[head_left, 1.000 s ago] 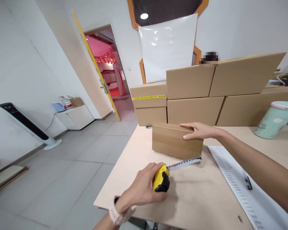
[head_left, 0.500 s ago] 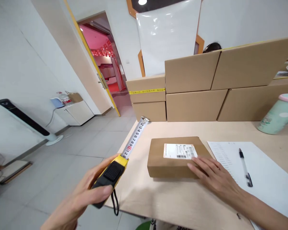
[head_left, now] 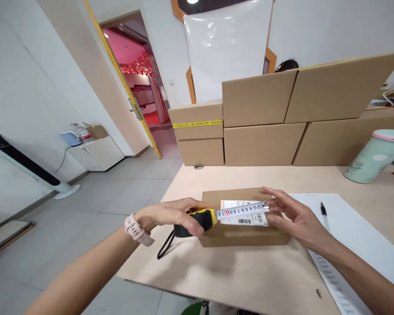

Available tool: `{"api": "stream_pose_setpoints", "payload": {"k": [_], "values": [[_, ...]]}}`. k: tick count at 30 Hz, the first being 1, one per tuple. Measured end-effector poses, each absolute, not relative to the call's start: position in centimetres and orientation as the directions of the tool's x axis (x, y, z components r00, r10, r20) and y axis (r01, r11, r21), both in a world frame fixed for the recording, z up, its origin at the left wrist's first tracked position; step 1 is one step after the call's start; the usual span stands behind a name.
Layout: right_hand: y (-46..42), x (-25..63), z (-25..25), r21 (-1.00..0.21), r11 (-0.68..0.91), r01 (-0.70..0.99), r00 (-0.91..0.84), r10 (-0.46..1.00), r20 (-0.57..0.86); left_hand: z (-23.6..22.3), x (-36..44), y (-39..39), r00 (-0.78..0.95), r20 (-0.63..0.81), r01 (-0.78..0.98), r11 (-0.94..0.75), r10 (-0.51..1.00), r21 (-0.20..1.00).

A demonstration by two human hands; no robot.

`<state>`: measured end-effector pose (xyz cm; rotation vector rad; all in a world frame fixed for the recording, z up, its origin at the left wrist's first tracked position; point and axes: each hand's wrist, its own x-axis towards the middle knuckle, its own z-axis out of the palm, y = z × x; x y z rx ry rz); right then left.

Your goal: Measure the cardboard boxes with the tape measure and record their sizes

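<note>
In my left hand [head_left: 190, 216] is a yellow-and-black tape measure [head_left: 197, 222], fingers closed around its case and a black strap dangling below. Its short length of extended blade [head_left: 243, 211] points right, over the white label [head_left: 244, 221] of a small brown cardboard box [head_left: 243, 239]. My right hand [head_left: 290, 214] is at the box's right end, fingers apart around the blade's hooked tip; whether they touch it I cannot tell. The box lies flat on the light wooden table [head_left: 249, 267].
Large cardboard boxes [head_left: 264, 146] stand stacked along the table's back, a person's head [head_left: 287, 65] showing behind them. On the right are a paper sheet [head_left: 354, 245], a pen [head_left: 323, 210] and a mint-green tumbler [head_left: 374, 157]. The table's left edge drops to a tiled floor [head_left: 124, 210].
My left hand has brought the tape measure right and turned it, so the blade now lies across above the box. My right hand has lifted off the box's label toward the blade tip.
</note>
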<state>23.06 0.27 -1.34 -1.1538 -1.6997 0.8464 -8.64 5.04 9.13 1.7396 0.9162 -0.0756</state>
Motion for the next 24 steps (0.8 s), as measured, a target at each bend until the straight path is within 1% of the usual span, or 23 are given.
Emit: {"api": "stream_pose_setpoints", "payload": {"k": [2,4,6,8,11,14,17,24], "values": [[1.1,22.7,-1.2,-0.887,0.336,0.315,-0.178,0.939,0.292,8.7,-8.3,6.1,0.737,-0.466,0.586,-0.119,0.49,0.801],[1.7,22.5,-1.0,-0.895,0.319,0.312,-0.175,0.945,0.276,8.3,-8.5,6.9,0.732,-0.476,0.6,-0.131,0.487,0.789],[2.3,22.8,-1.0,-0.917,0.265,0.298,-0.173,0.96,0.222,8.1,-8.8,7.5,0.704,-0.493,0.631,-0.131,0.512,0.765],[3.0,23.8,-1.0,-0.95,0.178,0.258,-0.161,0.977,0.14,8.1,-9.3,8.1,0.683,-0.497,0.649,-0.133,0.535,0.749],[4.0,26.0,-1.7,-0.983,0.064,0.173,-0.042,0.997,0.058,8.2,-10.7,8.9,0.692,-0.461,0.628,-0.147,0.556,0.765],[4.6,27.6,-2.8,-0.995,-0.04,0.092,0.071,0.997,-0.034,7.7,-12.7,9.7,0.66,-0.448,0.618,-0.097,0.604,0.78],[4.8,27.9,-4.0,-0.993,-0.094,0.076,0.048,0.995,-0.09,6.6,-14.5,10.2,0.625,-0.459,0.626,-0.054,0.631,0.778],[4.6,27.6,-4.9,-0.985,-0.143,0.095,-0.037,0.988,-0.147,4.2,-15.5,10.3,0.642,-0.452,0.594,-0.028,0.619,0.804]]}}
